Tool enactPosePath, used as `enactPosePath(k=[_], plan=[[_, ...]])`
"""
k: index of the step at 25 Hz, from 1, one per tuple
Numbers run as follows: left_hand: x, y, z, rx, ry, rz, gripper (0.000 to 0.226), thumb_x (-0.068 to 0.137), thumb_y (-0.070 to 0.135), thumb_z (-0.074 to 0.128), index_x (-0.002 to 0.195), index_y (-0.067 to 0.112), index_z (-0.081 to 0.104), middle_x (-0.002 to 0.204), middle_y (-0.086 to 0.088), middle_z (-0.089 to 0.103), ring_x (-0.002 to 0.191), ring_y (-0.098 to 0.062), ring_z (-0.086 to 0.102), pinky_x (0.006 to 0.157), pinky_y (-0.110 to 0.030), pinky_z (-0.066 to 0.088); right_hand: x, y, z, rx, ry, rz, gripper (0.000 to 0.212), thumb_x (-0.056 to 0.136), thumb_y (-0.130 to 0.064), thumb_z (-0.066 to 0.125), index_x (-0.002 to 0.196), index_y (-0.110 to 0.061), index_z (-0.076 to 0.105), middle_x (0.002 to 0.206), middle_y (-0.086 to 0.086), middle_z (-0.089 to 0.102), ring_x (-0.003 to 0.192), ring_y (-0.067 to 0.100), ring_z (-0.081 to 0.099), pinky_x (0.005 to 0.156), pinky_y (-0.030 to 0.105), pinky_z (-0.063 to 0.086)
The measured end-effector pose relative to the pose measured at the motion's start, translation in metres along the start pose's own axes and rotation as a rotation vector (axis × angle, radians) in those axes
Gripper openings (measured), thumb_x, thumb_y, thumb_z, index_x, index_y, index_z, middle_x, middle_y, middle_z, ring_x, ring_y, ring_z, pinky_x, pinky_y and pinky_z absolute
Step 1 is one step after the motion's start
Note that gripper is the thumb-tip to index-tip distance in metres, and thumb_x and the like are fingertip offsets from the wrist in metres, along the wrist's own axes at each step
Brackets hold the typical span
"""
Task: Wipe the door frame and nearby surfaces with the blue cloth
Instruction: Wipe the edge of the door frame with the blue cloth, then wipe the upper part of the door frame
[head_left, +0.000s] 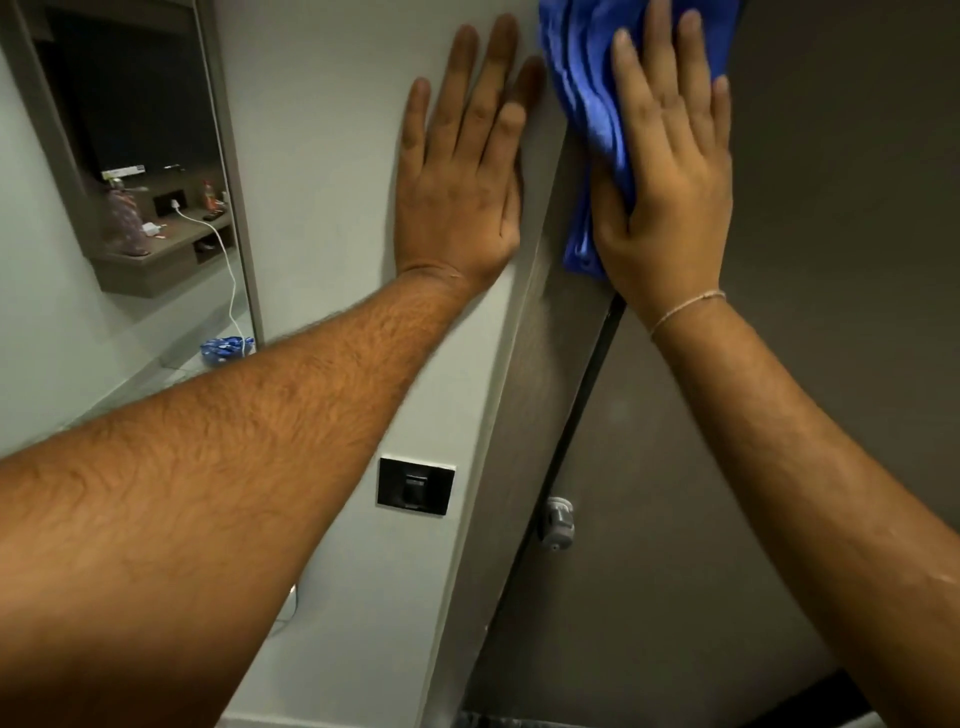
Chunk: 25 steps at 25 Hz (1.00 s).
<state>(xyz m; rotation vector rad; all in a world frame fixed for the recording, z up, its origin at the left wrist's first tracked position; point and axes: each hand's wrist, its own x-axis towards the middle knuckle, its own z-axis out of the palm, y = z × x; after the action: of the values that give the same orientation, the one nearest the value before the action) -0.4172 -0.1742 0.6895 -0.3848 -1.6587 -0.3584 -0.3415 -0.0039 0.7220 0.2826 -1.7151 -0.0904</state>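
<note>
**Both hands flat up high, blue cloth on door frame**

R hand (670, 171): fingers spread wide, palm pressing the blue cloth (587, 104) flat against the door frame (545, 332). Not a fist grip, just pinned under the palm. Cloth is bunched in vertical folds, upper part runs out of view at the top edge, lower end hangs just below the heel of the hand. It covers the frame's brown strip and laps right onto the door (810, 260). Thin bracelet (685, 307) on R wrist.

L hand (460, 171): open wide, empty, palm flat on the white wall (322, 156) just left of the frame. Fingertips close to the cloth's left edge; can't tell if touching.

Dark gap (587, 405) betw. frame and door runs down from under the R wrist. Grey knob (557, 524) on the door near that gap, low down. Black switch plate (415, 487) on the wall, below the L forearm, just left of the frame.

Far left: mirror (130, 171) w/ grey border, showing a wooden shelf (161, 254) w/ small items, too small to ID, and a white cable (221, 249) hanging down to a blue-white bundle (227, 348) at the mirror's lower edge.
</note>
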Motion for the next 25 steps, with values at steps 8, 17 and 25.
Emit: enactPosePath(k=[8, 17, 25], plan=[[0.005, 0.001, -0.006, 0.0, -0.049, 0.056, 0.064, 0.107, 0.022, 0.045, 0.169, 0.018, 0.031, 0.175, -0.012, 0.035, 0.162, -0.036, 0.032, 0.132, -0.058, 0.022, 0.012, -0.012, -0.014, 0.145, 0.096, 0.177, 0.046, 0.104, 0.01, 0.051, 0.149, 0.005, 0.058, 0.159, 0.03, 0.052, 0.152, 0.049, 0.046, 0.132, 0.055, 0.034], [-0.061, 0.033, -0.043, -0.258, -0.301, -0.08, 0.069, 0.106, 0.013, 0.047, 0.171, 0.02, 0.022, 0.182, -0.005, 0.015, 0.169, -0.028, 0.007, 0.134, -0.061, 0.008, -0.239, -0.008, -0.172, 0.346, -0.271, 0.82, 0.08, 0.091, 0.008, 0.046, 0.158, -0.037, 0.051, 0.165, -0.02, 0.05, 0.156, 0.004, 0.045, 0.128, 0.02, 0.033], [-0.393, 0.201, -0.145, -0.502, -1.095, 0.176, 0.069, 0.098, 0.033, 0.04, 0.163, 0.01, 0.04, 0.178, -0.016, 0.021, 0.165, -0.038, 0.021, 0.131, -0.062, 0.012, -0.547, -0.065, -0.436, -0.003, -0.901, 1.595, 0.062, 0.107, 0.003, 0.051, 0.163, -0.022, 0.044, 0.167, -0.02, 0.033, 0.162, 0.015, 0.037, 0.128, 0.01, 0.016]])
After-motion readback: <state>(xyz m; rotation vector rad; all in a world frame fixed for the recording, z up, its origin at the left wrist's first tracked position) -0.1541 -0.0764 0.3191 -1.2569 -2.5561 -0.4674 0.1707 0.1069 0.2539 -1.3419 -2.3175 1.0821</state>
